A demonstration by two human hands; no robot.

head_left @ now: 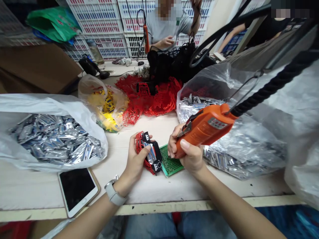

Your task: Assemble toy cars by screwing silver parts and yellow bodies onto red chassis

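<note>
My left hand (136, 159) is closed around a small toy car assembly (149, 153) with red, black and silver parts, holding it just above the table. My right hand (188, 152) grips an orange electric screwdriver (205, 127) whose black coiled cord runs up to the right. The screwdriver's tip points down towards a green perforated tray (170, 164) lying between my hands; the tip itself is hidden behind my fingers. A grey watch sits on my left wrist.
A plastic bag of silver parts (54, 139) lies at left and another (239, 149) at right. A bag of yellow parts (107, 106), a red frame pile (154, 96) and black parts sit behind. A phone (77, 189) lies near the front edge. A person works opposite.
</note>
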